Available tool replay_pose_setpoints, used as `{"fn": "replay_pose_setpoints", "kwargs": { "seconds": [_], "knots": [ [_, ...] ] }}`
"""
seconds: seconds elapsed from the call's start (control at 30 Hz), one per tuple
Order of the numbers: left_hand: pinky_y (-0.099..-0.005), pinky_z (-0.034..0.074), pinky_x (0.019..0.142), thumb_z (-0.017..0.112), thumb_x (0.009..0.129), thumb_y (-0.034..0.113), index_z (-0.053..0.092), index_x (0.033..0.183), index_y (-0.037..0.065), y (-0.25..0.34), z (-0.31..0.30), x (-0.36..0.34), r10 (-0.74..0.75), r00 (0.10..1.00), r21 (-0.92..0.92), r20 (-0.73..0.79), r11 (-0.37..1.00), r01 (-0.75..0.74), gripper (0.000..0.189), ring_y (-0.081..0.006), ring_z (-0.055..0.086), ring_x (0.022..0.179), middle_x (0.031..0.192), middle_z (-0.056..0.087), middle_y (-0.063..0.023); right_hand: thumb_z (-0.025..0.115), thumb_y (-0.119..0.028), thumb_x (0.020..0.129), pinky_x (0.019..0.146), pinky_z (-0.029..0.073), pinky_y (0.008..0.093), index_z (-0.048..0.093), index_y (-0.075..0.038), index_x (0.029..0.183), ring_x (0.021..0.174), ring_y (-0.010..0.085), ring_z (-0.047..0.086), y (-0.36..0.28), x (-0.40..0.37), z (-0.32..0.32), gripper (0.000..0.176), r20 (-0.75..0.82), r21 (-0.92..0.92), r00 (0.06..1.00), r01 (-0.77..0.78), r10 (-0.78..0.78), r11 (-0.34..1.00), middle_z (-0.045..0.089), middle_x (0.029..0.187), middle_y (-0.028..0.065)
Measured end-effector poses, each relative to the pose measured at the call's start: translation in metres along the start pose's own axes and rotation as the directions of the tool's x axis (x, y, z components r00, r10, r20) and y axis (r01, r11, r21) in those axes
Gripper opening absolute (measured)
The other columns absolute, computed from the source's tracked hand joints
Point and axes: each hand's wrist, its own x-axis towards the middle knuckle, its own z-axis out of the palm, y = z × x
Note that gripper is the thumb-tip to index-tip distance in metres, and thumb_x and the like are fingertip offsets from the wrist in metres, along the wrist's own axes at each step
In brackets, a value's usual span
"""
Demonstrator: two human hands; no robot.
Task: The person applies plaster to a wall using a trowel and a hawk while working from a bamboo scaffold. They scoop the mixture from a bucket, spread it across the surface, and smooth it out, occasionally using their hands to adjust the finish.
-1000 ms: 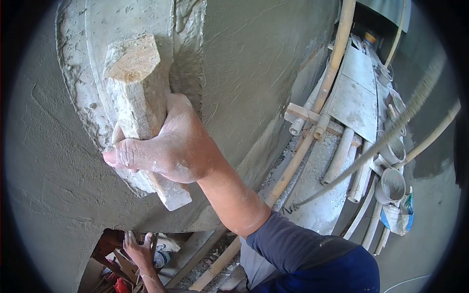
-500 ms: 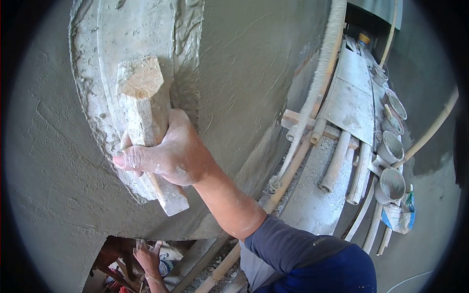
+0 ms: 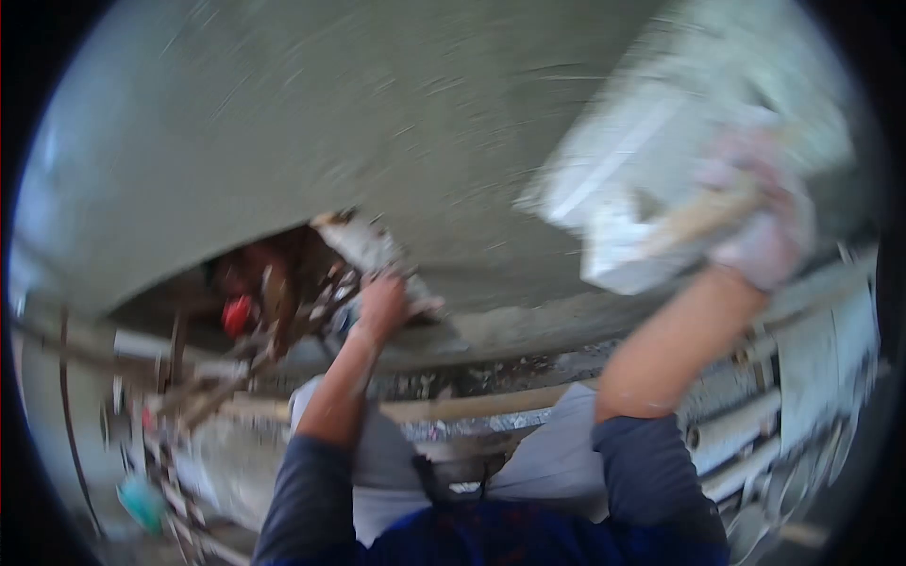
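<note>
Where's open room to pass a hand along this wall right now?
Bare plaster wall fills the upper left, above the dark opening and left of the right hand gripping a pale tool. The opening beside the left hand looks cluttered, as do the poles below. The view is blurred.

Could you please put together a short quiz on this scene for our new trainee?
1. True or false: the right hand is raised before the grey wall, its grip on a pale block.
2. Where is the left hand? A) at the wall's lower edge, by the dark opening; B) on the block; C) out of view.
3. Fill in: the small object in the opening, left of that hand, is coloured ____.
Key: 1 true; 2 A; 3 red.
</note>
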Motion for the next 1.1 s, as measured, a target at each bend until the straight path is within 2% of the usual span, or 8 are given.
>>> {"fn": "replay_pose_setpoints", "kwargs": {
  "seconds": [0.07,0.1,0.4,0.47,0.5,0.53,0.7,1.1],
  "knots": [
    [-0.0523,0.031,0.101,0.053,0.063,0.079,0.052,0.12,-0.005,-0.009,0.011,0.001,-0.002,0.998,-0.011,0.07,1.0,0.003,0.102,-0.0298,0.044,0.124,0.125,0.052,-0.0216,0.053,-0.012,0.082,0.072,0.036,0.0305,0.049,0.008,0.099,0.077,0.0187,0.042,-0.013,-0.002,0.032,0.027,-0.011,0.043,0.999,-0.05,0.05,0.998,0.043,0.084,0.0073],
    [-0.0535,0.03,0.102,0.052,0.062,0.08,0.05,0.123,-0.005,-0.01,0.017,0.008,-0.011,0.995,0.006,0.095,1.0,0.01,0.104,-0.0292,0.041,0.127,0.129,0.049,-0.0213,0.052,-0.012,0.084,0.073,0.033,0.0294,0.048,0.004,0.096,0.078,0.0168,0.04,-0.011,0.009,0.02,0.02,0.126,0.056,0.99,-0.068,0.06,0.996,0.04,0.085,0.0059],
    [-0.0557,0.025,0.105,0.047,0.062,0.084,0.041,0.133,-0.002,-0.006,0.031,0.008,-0.028,0.967,0.025,0.254,0.999,0.023,0.112,-0.0276,0.033,0.134,0.141,0.038,-0.0164,0.045,-0.012,0.091,0.073,0.033,0.0286,0.047,0.001,0.092,0.078,0.0149,0.041,-0.019,0.011,0.005,0.013,0.091,0.006,0.995,-0.051,0.051,0.999,0.041,0.086,0.0072],
    [-0.0566,0.024,0.104,0.045,0.062,0.085,0.041,0.134,0.0,-0.006,0.023,0.009,-0.064,0.907,0.057,0.416,0.997,0.044,0.111,-0.0278,0.033,0.133,0.142,0.038,-0.0155,0.049,-0.011,0.088,0.068,0.039,0.0312,0.051,0.001,0.09,0.071,0.0176,0.046,-0.017,0.011,-0.011,0.013,0.045,-0.194,0.981,0.194,-0.189,0.962,0.047,0.079,0.0108],
    [-0.0571,0.025,0.103,0.044,0.063,0.085,0.041,0.133,0.001,-0.012,0.033,0.01,-0.02,0.912,0.013,0.409,1.0,0.016,0.11,-0.0279,0.033,0.133,0.141,0.038,-0.0149,0.051,-0.011,0.086,0.065,0.042,0.0326,0.052,0.002,0.089,0.068,0.0189,0.049,-0.015,0.012,-0.024,0.013,0.027,-0.282,0.951,0.303,-0.308,0.91,0.051,0.076,0.0127],
    [-0.0531,0.028,0.103,0.046,0.061,0.085,0.046,0.129,-0.002,-0.013,0.044,0.006,-0.015,0.968,0.048,0.252,0.999,0.003,0.111,-0.0298,0.037,0.13,0.135,0.045,-0.0189,0.052,-0.011,0.086,0.065,0.042,0.0325,0.052,0.002,0.089,0.068,0.0189,0.049,-0.014,0.014,-0.03,0.013,0.007,-0.264,0.952,0.298,-0.307,0.917,0.051,0.076,0.0126],
    [-0.0575,0.027,0.102,0.056,0.056,0.082,0.041,0.131,-0.003,-0.014,0.062,0.002,0.038,0.989,-0.01,0.141,0.999,-0.037,0.114,-0.0292,0.036,0.13,0.136,0.043,-0.0163,0.052,-0.011,0.086,0.064,0.042,0.0325,0.053,0.001,0.088,0.067,0.019,0.05,-0.014,0.018,-0.002,0.013,0.029,-0.13,0.974,0.227,-0.225,0.965,0.051,0.075,0.0124],
    [-0.0595,0.028,0.1,0.059,0.056,0.079,0.045,0.129,-0.002,-0.025,0.083,0.007,0.107,0.985,-0.065,0.137,0.993,-0.099,0.11,-0.0291,0.035,0.131,0.137,0.043,-0.0144,0.053,-0.012,0.086,0.062,0.042,0.0324,0.054,0.001,0.086,0.065,0.0191,0.051,-0.024,0.023,0.001,0.013,0.037,-0.066,0.976,0.217,-0.215,0.974,0.053,0.074,0.0118]
  ]
}}
